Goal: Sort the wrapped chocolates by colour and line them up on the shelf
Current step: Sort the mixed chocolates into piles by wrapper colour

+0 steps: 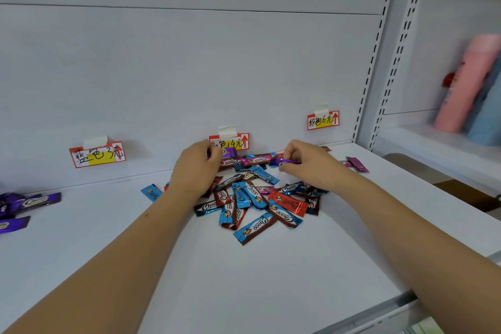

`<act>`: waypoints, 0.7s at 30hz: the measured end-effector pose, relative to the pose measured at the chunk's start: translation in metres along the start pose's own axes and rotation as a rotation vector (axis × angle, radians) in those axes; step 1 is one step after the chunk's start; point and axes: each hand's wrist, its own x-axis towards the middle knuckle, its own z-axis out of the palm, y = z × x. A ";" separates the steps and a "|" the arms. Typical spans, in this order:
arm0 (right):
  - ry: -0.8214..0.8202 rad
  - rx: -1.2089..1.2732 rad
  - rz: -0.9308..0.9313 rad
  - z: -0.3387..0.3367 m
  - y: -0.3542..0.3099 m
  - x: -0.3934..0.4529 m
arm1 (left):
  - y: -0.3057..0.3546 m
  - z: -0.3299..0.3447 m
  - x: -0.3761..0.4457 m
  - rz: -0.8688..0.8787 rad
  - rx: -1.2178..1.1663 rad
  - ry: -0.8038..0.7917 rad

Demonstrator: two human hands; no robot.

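The mixed pile of foil-wrapped chocolates point(252, 195) in blue, red, brown and magenta wrappers lies on the white metal shelf point(189, 266) and serves as the landmark here. It sits just in front of the middle red-and-yellow paper price tag point(230, 141) taped to the back panel.

Left hand point(198, 163): at the rear left edge of the pile, fingers curled over a purple foil-wrapped chocolate point(230, 152). Only a sliver of purple shows at the fingers, so the grip appears closed on it, though the exact hold is hidden.

Right hand point(301, 163): at the rear right edge of the pile, pinching a second purple wrapped chocolate point(287, 161) between thumb and fingertips, a narrow grip on the wrapper.

Sorted stock: a group of purple wrapped chocolates point(24, 206) lies well to the left of the pile, below the left price tag point(97, 154). 2 or 3 magenta wrapped chocolates point(357, 164) lie to the right of the pile, below the right price tag point(322, 119). The pile remains largely unsorted.

Handling, judged from appearance:
1. Each piece looks light and small; 1 hand probably manages it.
2. The foil is likely slick and crinkly. Pinch across the body, not the crimped end flaps, which may bend or slip.
3. The filling may break under pressure. Use light force.
4. Lifting from the overlapping pile may drag neighbours along.
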 end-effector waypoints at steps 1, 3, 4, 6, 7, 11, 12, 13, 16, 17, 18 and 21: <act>0.030 0.009 0.002 0.000 -0.002 0.004 | 0.001 -0.001 -0.001 -0.027 -0.046 0.022; 0.038 -0.048 -0.028 0.004 -0.007 0.014 | 0.001 -0.002 -0.003 -0.050 -0.089 0.027; 0.009 -0.084 -0.052 0.007 -0.011 0.017 | 0.000 -0.002 -0.003 -0.049 -0.097 0.010; -0.095 -0.136 -0.086 0.017 -0.015 0.024 | -0.004 0.001 -0.002 -0.039 -0.100 -0.038; -0.142 -0.162 -0.106 0.022 -0.016 0.025 | -0.005 0.003 -0.002 -0.032 -0.110 -0.051; -0.186 -0.136 -0.112 0.020 -0.015 0.019 | -0.005 0.003 0.000 -0.027 -0.218 0.005; -0.182 -0.105 -0.096 0.015 -0.012 0.017 | -0.004 0.001 -0.001 -0.042 -0.282 0.025; -0.167 -0.073 -0.077 0.010 -0.008 0.015 | -0.002 -0.001 -0.002 -0.064 -0.372 0.039; -0.021 0.022 -0.023 -0.007 0.003 0.011 | 0.009 -0.007 -0.006 -0.184 -0.694 0.067; 0.045 0.047 -0.011 -0.011 0.007 0.012 | 0.012 -0.008 -0.007 -0.221 -0.768 0.071; 0.098 0.049 0.011 -0.015 0.011 0.013 | 0.015 -0.009 -0.008 -0.238 -0.802 0.072; 0.204 -0.093 0.028 -0.017 0.025 0.021 | 0.017 -0.008 -0.008 -0.152 -0.681 0.033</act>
